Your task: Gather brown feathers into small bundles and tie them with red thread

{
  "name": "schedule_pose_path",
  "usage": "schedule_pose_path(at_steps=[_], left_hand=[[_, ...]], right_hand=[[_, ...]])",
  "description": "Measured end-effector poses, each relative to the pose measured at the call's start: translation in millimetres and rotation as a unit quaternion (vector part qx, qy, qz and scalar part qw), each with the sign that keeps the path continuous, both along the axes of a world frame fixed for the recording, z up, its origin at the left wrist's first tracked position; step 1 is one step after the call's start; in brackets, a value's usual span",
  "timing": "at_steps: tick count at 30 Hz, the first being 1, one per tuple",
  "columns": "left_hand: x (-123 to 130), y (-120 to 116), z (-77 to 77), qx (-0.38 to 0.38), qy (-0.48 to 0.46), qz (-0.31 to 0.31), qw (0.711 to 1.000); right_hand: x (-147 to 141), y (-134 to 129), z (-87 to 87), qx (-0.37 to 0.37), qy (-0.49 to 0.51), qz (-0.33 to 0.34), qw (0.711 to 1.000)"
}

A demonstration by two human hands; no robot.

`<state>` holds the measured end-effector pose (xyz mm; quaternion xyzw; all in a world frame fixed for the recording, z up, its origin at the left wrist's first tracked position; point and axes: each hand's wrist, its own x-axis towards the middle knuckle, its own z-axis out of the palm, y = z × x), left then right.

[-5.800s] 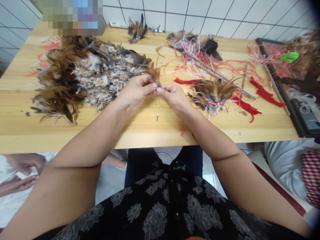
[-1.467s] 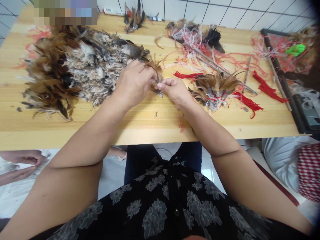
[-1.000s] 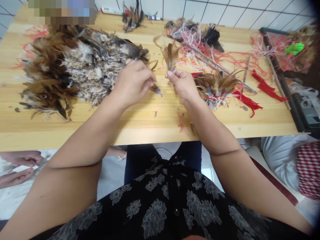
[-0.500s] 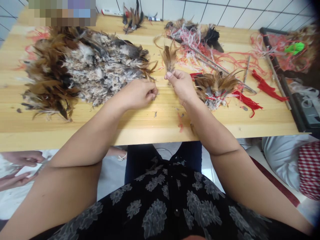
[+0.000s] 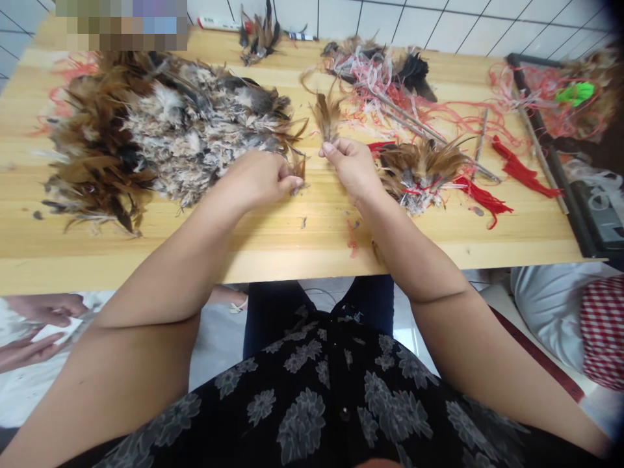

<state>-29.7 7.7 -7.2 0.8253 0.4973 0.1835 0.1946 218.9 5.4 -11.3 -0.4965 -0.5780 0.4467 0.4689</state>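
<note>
Between thumb and fingers, my right hand pinches a small bunch of brown feathers, tips pointing away from me. My left hand is closed at the near right edge of a large pile of grey and brown feathers. A small brown feather shows at its thumb and fingertips, apart from the bunch in the other hand. Right of my right hand lies a brown feather bundle with red thread around its pale base.
Red strips and thin rods lie at the right, near a dark-edged tray. Tangled pink and white ties sit at the back. Markers lie by the tiled wall. Another person's hands hold something white at lower left.
My left hand has turned slightly, and a brown feather now shows at its fingertips. My right hand has shifted a little to the left with its feather bunch.
</note>
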Motion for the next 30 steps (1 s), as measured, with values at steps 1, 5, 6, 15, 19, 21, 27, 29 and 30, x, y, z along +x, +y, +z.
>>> schedule_pose_path(at_steps=[1, 5, 6, 15, 19, 21, 27, 29, 30], left_hand=[[2, 0, -4.3, 0.007, -0.01, -0.003, 1.0], [14, -7, -6.2, 0.025, 0.005, 0.014, 1.0], [16, -9, -3.7, 0.023, 0.025, 0.023, 0.999], [6, -3, 20.3, -0.004, -0.082, 0.041, 0.996], [10, -3, 23.1, -0.041, -0.258, 0.062, 0.963], [19, -4, 20.8, -0.084, -0.326, 0.064, 0.939], [46, -14, 17.0, -0.149, -0.439, 0.082, 0.882], [50, -18, 18.4, -0.146, -0.455, 0.09, 0.874], [52, -19, 19.2, -0.144, -0.464, 0.095, 0.869]], right_hand=[[-1, -1, 0.5, 0.0, 0.001, -0.002, 1.0], [-1, 0, -1.2, -0.004, 0.005, 0.001, 1.0], [-1, 0, -1.8, -0.007, 0.007, 0.003, 1.0], [-8, -6, 6.3, -0.03, 0.045, -0.019, 0.998], [-13, -8, 3.6, -0.034, 0.057, -0.023, 0.998], [-16, -11, 0.7, -0.038, 0.082, -0.013, 0.996], [-23, -20, -1.2, -0.073, 0.132, 0.014, 0.988], [-25, -23, 1.8, -0.087, 0.131, 0.016, 0.987], [-25, -24, 3.7, -0.094, 0.13, 0.014, 0.987]])
